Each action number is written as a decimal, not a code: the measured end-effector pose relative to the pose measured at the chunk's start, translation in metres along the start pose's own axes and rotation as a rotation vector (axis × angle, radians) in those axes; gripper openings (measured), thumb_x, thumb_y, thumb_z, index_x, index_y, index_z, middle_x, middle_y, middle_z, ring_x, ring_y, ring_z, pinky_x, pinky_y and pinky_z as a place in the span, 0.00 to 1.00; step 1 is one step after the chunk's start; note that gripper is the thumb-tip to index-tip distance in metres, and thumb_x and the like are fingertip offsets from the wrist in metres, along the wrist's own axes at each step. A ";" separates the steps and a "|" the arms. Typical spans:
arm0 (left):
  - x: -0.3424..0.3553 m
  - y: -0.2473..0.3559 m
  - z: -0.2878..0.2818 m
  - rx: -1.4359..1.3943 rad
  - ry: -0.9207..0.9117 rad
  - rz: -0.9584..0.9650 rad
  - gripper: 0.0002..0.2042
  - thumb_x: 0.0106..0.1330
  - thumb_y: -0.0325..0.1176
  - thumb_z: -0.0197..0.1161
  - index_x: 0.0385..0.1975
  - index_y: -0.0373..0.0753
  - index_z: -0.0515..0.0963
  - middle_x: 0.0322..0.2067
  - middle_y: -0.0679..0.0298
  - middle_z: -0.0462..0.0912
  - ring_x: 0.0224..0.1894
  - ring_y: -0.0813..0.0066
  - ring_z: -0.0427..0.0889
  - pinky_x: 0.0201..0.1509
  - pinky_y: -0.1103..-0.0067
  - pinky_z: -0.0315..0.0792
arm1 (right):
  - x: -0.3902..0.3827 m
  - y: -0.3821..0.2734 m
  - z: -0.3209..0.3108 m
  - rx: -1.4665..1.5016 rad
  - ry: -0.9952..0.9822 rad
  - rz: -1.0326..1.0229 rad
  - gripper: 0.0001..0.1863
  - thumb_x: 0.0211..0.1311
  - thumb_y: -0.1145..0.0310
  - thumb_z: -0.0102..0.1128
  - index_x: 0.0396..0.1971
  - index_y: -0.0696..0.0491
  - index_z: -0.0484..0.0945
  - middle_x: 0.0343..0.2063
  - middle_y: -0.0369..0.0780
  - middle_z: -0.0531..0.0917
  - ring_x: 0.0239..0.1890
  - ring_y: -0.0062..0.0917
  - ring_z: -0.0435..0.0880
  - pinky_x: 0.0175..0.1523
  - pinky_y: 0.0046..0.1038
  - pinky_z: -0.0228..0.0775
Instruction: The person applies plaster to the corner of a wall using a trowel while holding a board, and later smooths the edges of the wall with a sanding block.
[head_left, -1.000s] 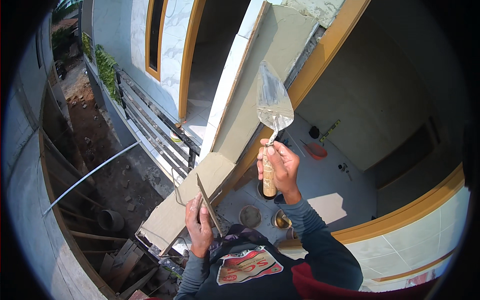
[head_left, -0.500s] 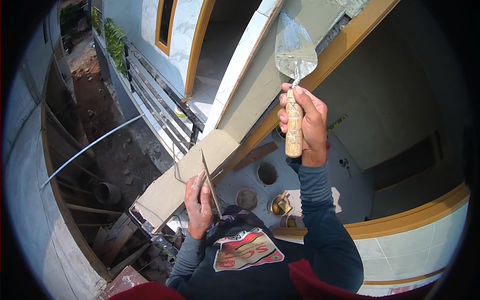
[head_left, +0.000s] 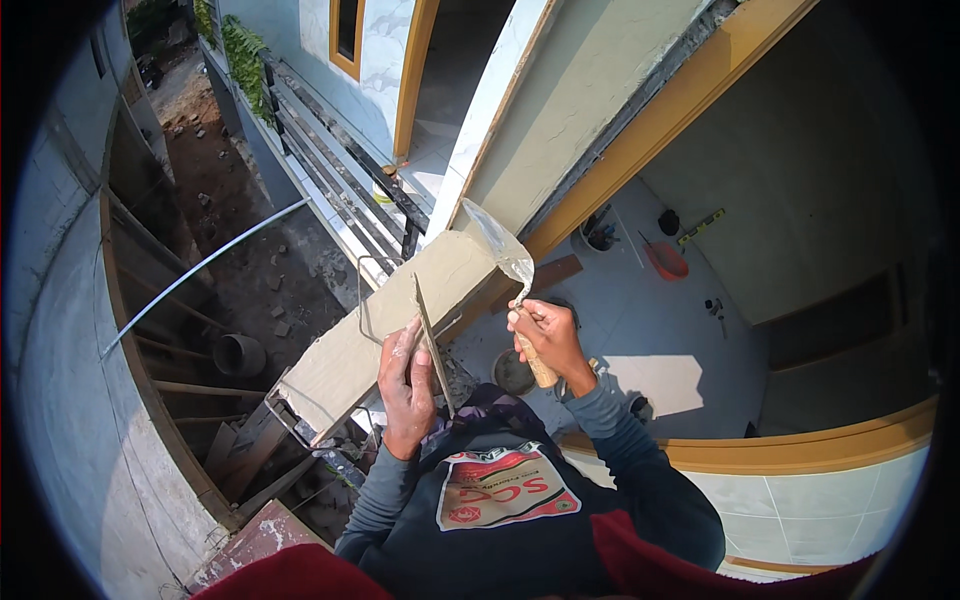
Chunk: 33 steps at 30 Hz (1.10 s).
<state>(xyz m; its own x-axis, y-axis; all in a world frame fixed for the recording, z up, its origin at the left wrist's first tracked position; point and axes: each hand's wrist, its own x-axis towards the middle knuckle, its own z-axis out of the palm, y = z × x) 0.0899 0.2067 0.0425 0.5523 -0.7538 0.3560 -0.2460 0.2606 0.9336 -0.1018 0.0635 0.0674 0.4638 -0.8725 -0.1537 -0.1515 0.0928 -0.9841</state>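
My right hand (head_left: 552, 345) is closed round the wooden handle of a trowel (head_left: 508, 250). Its mortar-smeared blade is tilted and points up and left, at the corner where a vertical strip of grey plaster (head_left: 570, 110) meets a plastered ledge (head_left: 400, 305). Whether the blade touches the plaster I cannot tell. To the left, my left hand (head_left: 406, 395), dusted with mortar, grips a thin flat board (head_left: 430, 335) seen nearly edge-on above the ledge's near side. Bent metal rods (head_left: 362, 300) stick out around the ledge.
An orange frame (head_left: 665, 125) runs along the plaster strip. Below right, the tiled floor holds a bucket (head_left: 514, 375), a reddish basin (head_left: 666, 262) and a yellow level (head_left: 702, 228). On the left are a black railing (head_left: 345, 165), a pale pipe (head_left: 200, 265) and a drop to rubble.
My right hand has come down and left with the trowel, from high on the plaster strip to the ledge corner; the blade has turned. My left hand still holds the board in nearly the same place.
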 end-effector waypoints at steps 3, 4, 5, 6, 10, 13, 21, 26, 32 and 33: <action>0.002 -0.001 0.004 0.033 0.013 0.035 0.17 0.73 0.29 0.52 0.57 0.28 0.74 0.47 0.48 0.78 0.50 0.58 0.77 0.58 0.71 0.68 | 0.003 -0.014 -0.005 -0.240 -0.017 -0.009 0.12 0.67 0.67 0.61 0.29 0.61 0.77 0.19 0.33 0.77 0.18 0.14 0.78 0.21 0.21 0.71; 0.002 -0.001 0.005 0.040 0.010 0.041 0.17 0.73 0.30 0.52 0.57 0.28 0.74 0.47 0.48 0.78 0.50 0.58 0.77 0.58 0.71 0.68 | 0.005 -0.018 -0.007 -0.236 -0.005 -0.008 0.12 0.67 0.67 0.61 0.29 0.61 0.77 0.19 0.33 0.77 0.18 0.14 0.78 0.21 0.21 0.71; 0.005 0.000 0.006 0.044 0.017 0.058 0.17 0.73 0.30 0.52 0.57 0.28 0.74 0.47 0.48 0.78 0.50 0.58 0.77 0.58 0.71 0.68 | 0.010 -0.027 -0.009 -0.312 0.011 0.014 0.12 0.67 0.66 0.61 0.29 0.61 0.77 0.19 0.34 0.77 0.18 0.14 0.78 0.21 0.22 0.71; 0.006 0.000 0.008 0.035 0.014 0.071 0.17 0.73 0.30 0.52 0.57 0.28 0.74 0.47 0.48 0.78 0.50 0.58 0.77 0.58 0.71 0.68 | 0.011 -0.038 -0.009 -0.389 0.030 0.037 0.12 0.66 0.66 0.61 0.29 0.61 0.77 0.19 0.34 0.77 0.18 0.14 0.78 0.21 0.22 0.71; 0.007 0.000 0.015 -0.025 0.000 0.061 0.18 0.74 0.32 0.52 0.57 0.28 0.75 0.47 0.49 0.78 0.49 0.59 0.77 0.58 0.72 0.69 | -0.010 -0.113 -0.016 -0.266 0.127 -0.056 0.13 0.66 0.66 0.62 0.32 0.63 0.78 0.23 0.37 0.80 0.20 0.15 0.79 0.19 0.21 0.70; 0.006 -0.005 0.011 -0.035 0.019 0.046 0.18 0.74 0.32 0.53 0.57 0.27 0.74 0.47 0.49 0.78 0.50 0.59 0.77 0.58 0.72 0.68 | -0.022 -0.191 -0.015 -0.250 0.197 -0.175 0.14 0.67 0.65 0.62 0.37 0.63 0.79 0.26 0.37 0.80 0.19 0.14 0.78 0.20 0.18 0.70; 0.002 -0.009 0.016 -0.115 0.051 0.037 0.18 0.73 0.29 0.52 0.58 0.27 0.74 0.49 0.48 0.78 0.53 0.59 0.77 0.61 0.72 0.67 | -0.040 -0.255 -0.017 -0.273 0.360 -0.522 0.18 0.70 0.63 0.58 0.47 0.65 0.77 0.27 0.38 0.80 0.19 0.14 0.77 0.19 0.16 0.70; 0.005 -0.012 0.008 -0.123 0.056 0.029 0.18 0.73 0.30 0.53 0.58 0.27 0.74 0.49 0.48 0.78 0.52 0.59 0.78 0.60 0.72 0.68 | -0.026 -0.229 -0.038 0.067 0.095 -0.391 0.21 0.72 0.62 0.54 0.50 0.67 0.74 0.27 0.40 0.78 0.19 0.17 0.76 0.17 0.17 0.69; 0.002 -0.010 0.008 -0.100 0.050 0.037 0.18 0.73 0.31 0.53 0.58 0.27 0.74 0.49 0.49 0.78 0.52 0.60 0.77 0.60 0.72 0.68 | -0.017 -0.150 -0.031 0.087 0.049 -0.017 0.18 0.70 0.64 0.56 0.47 0.66 0.75 0.26 0.39 0.78 0.18 0.18 0.76 0.17 0.19 0.68; 0.002 -0.011 0.008 -0.093 0.053 0.036 0.18 0.74 0.31 0.53 0.58 0.27 0.74 0.49 0.49 0.78 0.52 0.60 0.77 0.60 0.72 0.68 | -0.015 -0.132 -0.027 0.089 0.018 0.053 0.17 0.70 0.64 0.57 0.46 0.65 0.75 0.26 0.38 0.78 0.18 0.17 0.76 0.17 0.18 0.68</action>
<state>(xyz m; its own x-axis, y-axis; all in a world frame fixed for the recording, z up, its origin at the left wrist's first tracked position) 0.0871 0.1973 0.0330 0.5862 -0.7108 0.3889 -0.1931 0.3436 0.9191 -0.1122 0.0515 0.2021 0.4416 -0.8735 -0.2051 -0.0966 0.1810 -0.9787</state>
